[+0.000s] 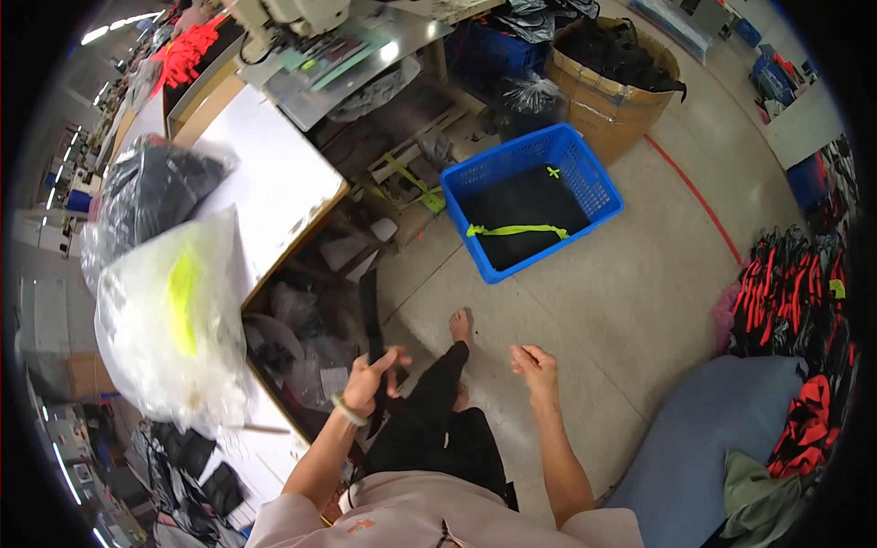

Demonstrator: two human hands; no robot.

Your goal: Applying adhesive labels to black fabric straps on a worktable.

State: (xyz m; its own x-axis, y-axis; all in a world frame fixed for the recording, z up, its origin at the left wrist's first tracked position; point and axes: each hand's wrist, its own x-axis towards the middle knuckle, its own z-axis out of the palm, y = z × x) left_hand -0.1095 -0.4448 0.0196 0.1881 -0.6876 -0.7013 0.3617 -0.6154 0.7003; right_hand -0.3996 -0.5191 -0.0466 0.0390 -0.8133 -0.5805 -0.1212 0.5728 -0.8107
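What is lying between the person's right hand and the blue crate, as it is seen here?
In the head view, only grey floor shows between the right hand and the blue crate; no object lies across that stretch.

left hand (pixel 365 382): partly curled | right hand (pixel 537 367): loosely curled | hands apart

Blue crate (pixel 553 248) on floor (pixel 594 320), yellow-green strip (pixel 516 230) lying inside. On crate's near side: left hand (pixel 367 382) at black strap (pixel 369 310), grip unclear; right hand (pixel 539 370) half-curled. Cardboard box (pixel 598 114) just beyond crate.
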